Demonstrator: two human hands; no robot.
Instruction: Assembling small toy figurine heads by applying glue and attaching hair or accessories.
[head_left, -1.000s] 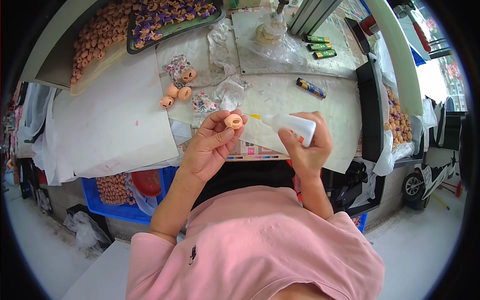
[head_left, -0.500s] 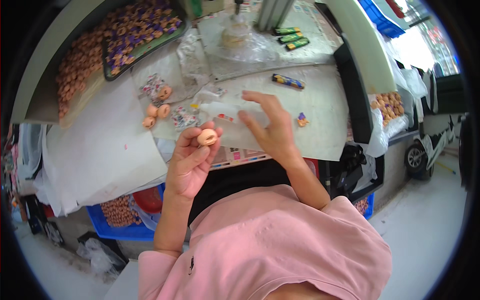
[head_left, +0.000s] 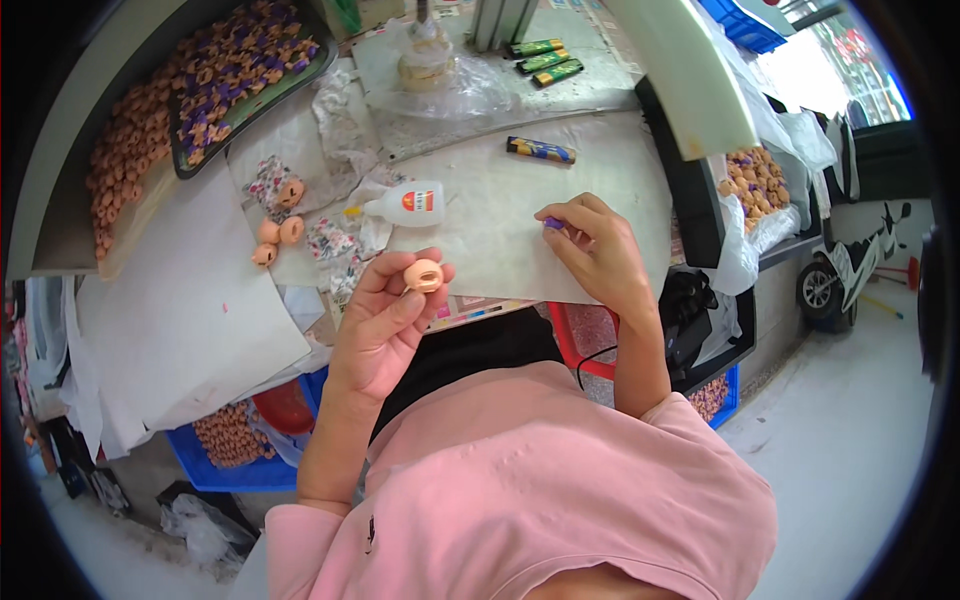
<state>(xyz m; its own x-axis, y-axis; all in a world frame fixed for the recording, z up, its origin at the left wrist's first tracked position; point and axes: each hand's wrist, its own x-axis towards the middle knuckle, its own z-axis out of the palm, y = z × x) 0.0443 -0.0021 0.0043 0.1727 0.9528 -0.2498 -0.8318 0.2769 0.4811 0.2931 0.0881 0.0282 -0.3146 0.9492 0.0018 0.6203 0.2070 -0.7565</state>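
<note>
Between the thumb and fingers of my left hand (head_left: 385,325) is a round peach-coloured plastic part (head_left: 424,276), its dark slot facing up. My right hand (head_left: 603,252), over the right of the worktop, pinches a small purple and peach piece (head_left: 552,223) at its fingertips; most of that piece is hidden. A white squeeze bottle (head_left: 411,204) with a yellow tip lies on its side beyond my left hand. Left of it are floral cloth scraps (head_left: 332,240) and several loose peach parts (head_left: 268,231).
A dark tray (head_left: 318,70) of purple and peach pieces stands at the far left, beside a heap of peach parts (head_left: 125,160). A dark-blue tube (head_left: 541,150) and several green tubes (head_left: 545,62) lie farther back. A bag of parts (head_left: 757,190) sits at the right.
My right hand has moved right from beside the bottle and has picked up the small purple and peach piece from the worktop. My left hand still holds the round part.
</note>
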